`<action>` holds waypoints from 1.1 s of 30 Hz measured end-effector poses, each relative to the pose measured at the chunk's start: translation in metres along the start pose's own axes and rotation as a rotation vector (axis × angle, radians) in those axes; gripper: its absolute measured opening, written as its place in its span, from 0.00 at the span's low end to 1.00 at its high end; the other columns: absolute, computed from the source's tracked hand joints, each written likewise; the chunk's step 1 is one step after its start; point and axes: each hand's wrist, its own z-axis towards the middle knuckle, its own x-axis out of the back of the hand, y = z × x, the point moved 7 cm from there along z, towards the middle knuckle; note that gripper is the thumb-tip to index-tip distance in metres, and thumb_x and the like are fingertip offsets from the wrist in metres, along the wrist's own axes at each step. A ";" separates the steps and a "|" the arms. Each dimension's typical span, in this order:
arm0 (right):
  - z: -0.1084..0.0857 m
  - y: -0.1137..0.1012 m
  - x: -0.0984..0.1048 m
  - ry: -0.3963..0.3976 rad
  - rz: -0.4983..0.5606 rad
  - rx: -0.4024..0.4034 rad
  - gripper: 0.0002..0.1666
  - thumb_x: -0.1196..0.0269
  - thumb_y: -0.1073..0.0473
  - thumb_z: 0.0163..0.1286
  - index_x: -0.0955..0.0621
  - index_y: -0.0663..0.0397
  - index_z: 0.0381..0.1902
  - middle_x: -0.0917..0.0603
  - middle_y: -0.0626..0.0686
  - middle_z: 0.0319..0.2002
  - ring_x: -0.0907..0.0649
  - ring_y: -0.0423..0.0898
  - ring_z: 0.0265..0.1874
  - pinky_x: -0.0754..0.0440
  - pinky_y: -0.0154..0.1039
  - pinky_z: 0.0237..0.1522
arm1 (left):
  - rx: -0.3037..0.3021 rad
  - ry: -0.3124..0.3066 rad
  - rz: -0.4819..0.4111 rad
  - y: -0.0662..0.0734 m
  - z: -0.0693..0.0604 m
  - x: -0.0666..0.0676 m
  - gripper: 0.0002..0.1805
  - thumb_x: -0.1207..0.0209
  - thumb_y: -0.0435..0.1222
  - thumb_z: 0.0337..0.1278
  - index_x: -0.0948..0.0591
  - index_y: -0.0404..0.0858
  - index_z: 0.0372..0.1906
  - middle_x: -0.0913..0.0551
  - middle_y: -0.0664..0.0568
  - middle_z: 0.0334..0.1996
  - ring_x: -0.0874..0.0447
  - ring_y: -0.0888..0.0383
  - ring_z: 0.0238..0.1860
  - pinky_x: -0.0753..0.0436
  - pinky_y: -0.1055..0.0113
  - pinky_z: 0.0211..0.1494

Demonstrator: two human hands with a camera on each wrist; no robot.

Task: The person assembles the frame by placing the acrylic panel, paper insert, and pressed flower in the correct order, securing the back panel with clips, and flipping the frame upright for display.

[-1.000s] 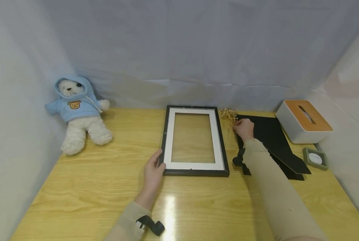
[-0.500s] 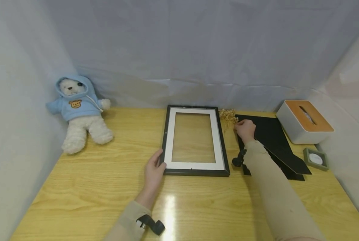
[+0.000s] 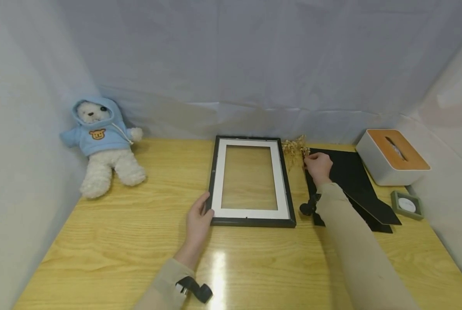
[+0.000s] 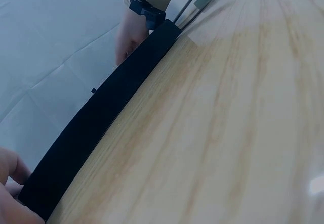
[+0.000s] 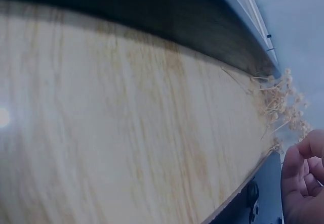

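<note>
A black picture frame (image 3: 252, 222) with a white mat (image 3: 250, 213) inside lies flat on the wooden table. My left hand (image 3: 198, 221) holds the frame's near left corner, thumb over the edge and fingers along the side; the left wrist view also shows these fingers (image 4: 12, 173) at the corner. Right of the frame is a small bunch of dried flowers (image 3: 291, 148), pale and thin-stemmed. My right hand (image 3: 319, 167) pinches part of the dried flowers between thumb and forefinger, above the left edge of a black backing board (image 3: 348, 172). The pinched stems are mostly hidden by the fingers.
A folded-out black stand (image 3: 374, 206) angles up from the board. Behind it at right stands a white tissue box (image 3: 378, 161) with an orange lid, and a small green square box (image 3: 407, 204). A plush bear (image 3: 103, 142) in a blue hoodie leans at the far left.
My right hand has shifted slightly right, and some of the dried flowers rise with it, parting from the bunch. My left hand and the picture frame have stayed put.
</note>
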 end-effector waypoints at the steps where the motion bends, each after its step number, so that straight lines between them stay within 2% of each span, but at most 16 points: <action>1: -0.001 0.000 0.001 0.002 0.002 0.002 0.15 0.44 0.61 0.70 0.20 0.67 0.49 0.20 0.65 0.49 0.16 0.57 0.42 0.17 0.50 0.44 | 0.001 0.000 0.001 0.000 0.000 0.000 0.33 0.53 0.20 0.52 0.35 0.30 0.68 0.42 0.40 0.71 0.45 0.50 0.71 0.38 0.66 0.68; 13: -0.004 0.002 0.010 0.017 0.038 0.010 0.16 0.44 0.59 0.70 0.20 0.63 0.50 0.18 0.62 0.47 0.16 0.54 0.40 0.17 0.48 0.43 | -0.005 0.007 0.011 0.000 0.000 0.001 0.33 0.52 0.20 0.51 0.35 0.30 0.67 0.41 0.40 0.70 0.45 0.49 0.71 0.39 0.65 0.69; 19: -0.005 0.006 0.006 -0.016 0.010 -0.013 0.16 0.44 0.59 0.69 0.20 0.63 0.50 0.18 0.62 0.46 0.17 0.54 0.39 0.20 0.46 0.39 | 0.001 0.010 0.017 -0.002 0.000 0.001 0.33 0.52 0.20 0.51 0.34 0.31 0.67 0.41 0.40 0.70 0.44 0.49 0.71 0.38 0.65 0.69; 23: -0.004 0.004 0.000 -0.037 0.005 -0.009 0.15 0.43 0.62 0.68 0.20 0.66 0.49 0.19 0.64 0.48 0.17 0.56 0.41 0.17 0.47 0.42 | 0.005 0.015 0.022 -0.001 -0.001 0.002 0.33 0.52 0.20 0.50 0.34 0.31 0.67 0.40 0.40 0.70 0.44 0.48 0.71 0.38 0.64 0.69; 27: -0.004 -0.001 -0.003 -0.051 -0.030 0.020 0.15 0.40 0.63 0.67 0.20 0.68 0.48 0.19 0.66 0.48 0.17 0.58 0.41 0.16 0.48 0.42 | 0.010 0.017 0.017 -0.002 0.000 0.002 0.33 0.51 0.20 0.50 0.34 0.32 0.67 0.40 0.41 0.70 0.44 0.49 0.71 0.38 0.65 0.69; 33: -0.005 -0.008 -0.004 -0.050 -0.120 0.059 0.21 0.35 0.56 0.66 0.21 0.68 0.49 0.20 0.66 0.47 0.19 0.59 0.41 0.19 0.50 0.42 | 0.004 0.021 0.008 -0.003 0.001 0.002 0.33 0.51 0.20 0.50 0.33 0.32 0.67 0.40 0.41 0.70 0.44 0.49 0.70 0.38 0.65 0.69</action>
